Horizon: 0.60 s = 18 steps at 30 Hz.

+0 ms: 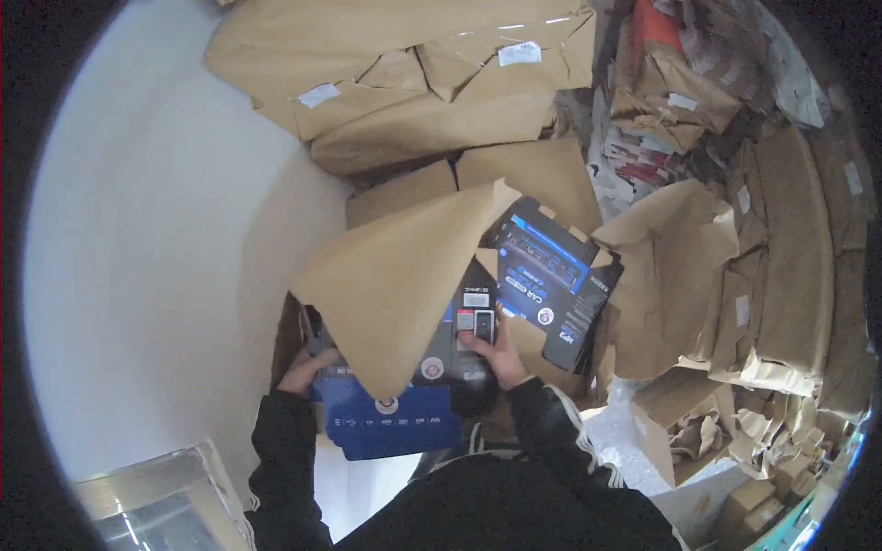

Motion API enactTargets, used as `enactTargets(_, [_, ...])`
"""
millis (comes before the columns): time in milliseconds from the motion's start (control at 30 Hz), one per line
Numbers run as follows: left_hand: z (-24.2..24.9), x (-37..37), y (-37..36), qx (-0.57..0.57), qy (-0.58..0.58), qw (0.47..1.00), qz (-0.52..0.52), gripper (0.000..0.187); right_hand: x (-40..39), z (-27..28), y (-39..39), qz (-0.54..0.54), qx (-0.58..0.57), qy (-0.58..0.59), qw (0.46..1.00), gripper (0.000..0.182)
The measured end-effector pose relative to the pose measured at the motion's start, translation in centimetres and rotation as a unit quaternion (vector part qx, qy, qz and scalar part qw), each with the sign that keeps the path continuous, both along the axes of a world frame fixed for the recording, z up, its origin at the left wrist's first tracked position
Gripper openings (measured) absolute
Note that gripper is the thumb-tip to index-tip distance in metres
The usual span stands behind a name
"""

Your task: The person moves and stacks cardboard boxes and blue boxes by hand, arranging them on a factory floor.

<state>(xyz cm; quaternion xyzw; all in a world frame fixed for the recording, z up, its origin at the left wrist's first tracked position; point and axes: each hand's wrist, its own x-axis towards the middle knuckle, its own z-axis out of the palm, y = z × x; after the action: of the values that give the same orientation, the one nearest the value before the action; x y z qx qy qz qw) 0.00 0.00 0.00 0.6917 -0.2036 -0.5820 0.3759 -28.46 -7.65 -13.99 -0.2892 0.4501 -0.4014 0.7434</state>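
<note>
A stack of flattened printed cartons (393, 424), black and blue, lies in front of me under a loose flap of brown wrapping paper (395, 266). My left hand (308, 370) is closed on the stack's left edge, its fingertips partly hidden. On the right side, my right hand (501, 356) grips the stack's edge, with the thumb on top beside a small printed red and white panel. Just beyond that hand, another flat carton (542, 275) with car and MP3 lettering rests on opened brown paper.
Large paper-wrapped bundles (478, 119) with white labels are piled at the back. More wrapped bundles (781, 266) stand along the right. An open cardboard box (675, 427) holding crumpled paper sits at the lower right. A white wall (165, 230) bounds the left, above a framed pane (156, 505).
</note>
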Motion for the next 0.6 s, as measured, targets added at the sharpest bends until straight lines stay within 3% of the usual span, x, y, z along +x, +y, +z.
enactTargets(100, [1.5, 3.6, 1.6, 0.083, -0.061, 0.995, 0.012, 0.052, 0.9, 5.7, 3.0, 0.105, 0.205, -0.143, 0.963, 0.049])
enactTargets(167, [0.8, -0.8, -1.1, -0.046, 0.19, 0.978, 0.077, 0.071, -3.1, 7.5, 2.9, 0.125, 0.09, -0.089, 0.984, 0.049])
enactTargets(200, [-1.0, -1.1, -1.4, -0.072, 0.253, 0.96, 0.095, 0.077, -4.2, 8.5, 3.4, 0.131, 0.066, -0.073, 0.987, 0.049])
enactTargets(300, [-9.4, 4.9, -0.8, -0.116, -0.075, 0.99, -0.002, 0.071, -4.6, 11.2, 5.2, -0.015, 0.047, -0.034, 0.998, 0.048])
enactTargets(433, [-6.3, -0.1, -7.9, -0.06, -0.065, 0.994, 0.061, 0.054, -10.3, 15.8, 5.9, -0.092, 0.032, 0.044, 0.994, 0.034])
enactTargets(500, [-9.0, 0.9, -9.8, 0.003, -0.133, 0.99, -0.034, 0.053, -11.3, 18.8, 5.8, -0.187, 0.036, 0.148, 0.971, 0.032])
enactTargets(600, [-12.5, 1.5, -12.4, 0.025, -0.115, 0.972, -0.204, 0.081, -9.4, 24.3, 4.8, -0.23, -0.024, 0.346, 0.909, 0.045])
